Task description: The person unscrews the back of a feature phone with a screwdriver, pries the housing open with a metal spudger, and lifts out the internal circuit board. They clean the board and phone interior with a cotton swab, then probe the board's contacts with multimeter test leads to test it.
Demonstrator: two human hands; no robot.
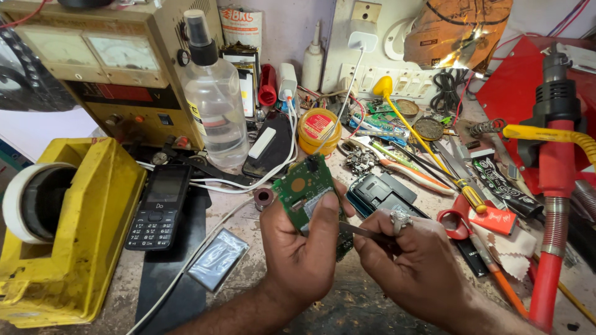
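Small green circuit board (pixel 302 186) up off the cluttered bench, pinched upright in the left hand (pixel 304 248), while the right hand (pixel 416 260) grips thin metal tweezers (pixel 363 232) against its edge, black keypad phone (pixel 158 208) and yellow tape dispenser (pixel 68 236) lying well left.

Glossy green circuit board (pixel 304 186), thin metal tweezers (pixel 363 232), clear plastic spray bottle (pixel 214 102).

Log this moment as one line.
left hand: holds green circuit board | right hand: holds thin metal tool, tip at board | keypad phone: lying left, untouched
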